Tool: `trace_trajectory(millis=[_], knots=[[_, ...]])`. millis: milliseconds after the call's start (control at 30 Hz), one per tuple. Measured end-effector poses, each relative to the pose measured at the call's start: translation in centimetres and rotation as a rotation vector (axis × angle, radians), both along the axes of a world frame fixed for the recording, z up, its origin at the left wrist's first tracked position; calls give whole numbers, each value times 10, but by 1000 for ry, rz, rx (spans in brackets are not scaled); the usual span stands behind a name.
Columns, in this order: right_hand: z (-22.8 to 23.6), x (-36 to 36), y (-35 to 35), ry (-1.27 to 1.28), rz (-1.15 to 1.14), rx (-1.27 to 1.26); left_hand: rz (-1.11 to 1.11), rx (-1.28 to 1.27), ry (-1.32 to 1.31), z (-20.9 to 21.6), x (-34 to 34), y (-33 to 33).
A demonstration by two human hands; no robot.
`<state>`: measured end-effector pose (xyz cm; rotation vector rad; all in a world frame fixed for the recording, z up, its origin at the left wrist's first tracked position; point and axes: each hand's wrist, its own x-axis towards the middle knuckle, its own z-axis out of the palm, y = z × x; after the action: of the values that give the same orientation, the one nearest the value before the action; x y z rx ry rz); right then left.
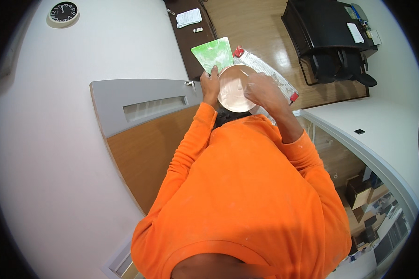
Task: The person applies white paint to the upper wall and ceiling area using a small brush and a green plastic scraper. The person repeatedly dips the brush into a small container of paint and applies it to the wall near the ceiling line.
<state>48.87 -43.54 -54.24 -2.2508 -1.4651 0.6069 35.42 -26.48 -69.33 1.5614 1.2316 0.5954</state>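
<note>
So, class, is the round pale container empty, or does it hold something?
Not empty: a smooth pale substance shows inside the container. How full, I cannot tell.

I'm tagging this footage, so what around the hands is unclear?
Left hand: head view; its own back hides whether it grips the bowl, the green sheet or both.
Right hand: head view; blurred, so its hold on the pale stick is unclear.
Dark thing: head view; mostly covered by bowl and orange top.
</note>
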Motion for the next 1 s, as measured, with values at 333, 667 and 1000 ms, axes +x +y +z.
trace_trajectory(millis=[333, 667, 1000], knots=[[23, -37, 20, -75, 175, -40, -40, 31, 92, 14, -2, -2], [-15, 32, -16, -155, 241, 44, -73, 184, 75, 49, 6, -20], [-29, -43, -60, 74, -10, -29, 0, 140, 27, 63, 9, -37]])
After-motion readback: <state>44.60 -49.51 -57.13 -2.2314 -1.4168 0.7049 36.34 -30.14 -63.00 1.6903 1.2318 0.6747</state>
